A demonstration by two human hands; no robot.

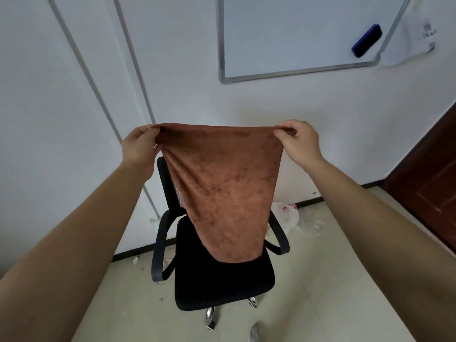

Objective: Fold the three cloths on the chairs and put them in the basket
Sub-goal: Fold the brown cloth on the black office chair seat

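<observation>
A brown cloth (222,188) hangs spread out in front of me, held up by its two top corners. My left hand (139,146) pinches the left corner and my right hand (298,141) pinches the right corner. The cloth's lower edge hangs just over the seat of a black office chair (222,280) that faces me. The cloth hides most of the chair's backrest. No basket and no other cloths are in view.
The chair stands close to a white wall with a whiteboard (296,33) and a blue eraser (367,40). A white plastic bag (287,213) and scraps lie on the tiled floor behind the chair. A brown door (431,183) is at the right.
</observation>
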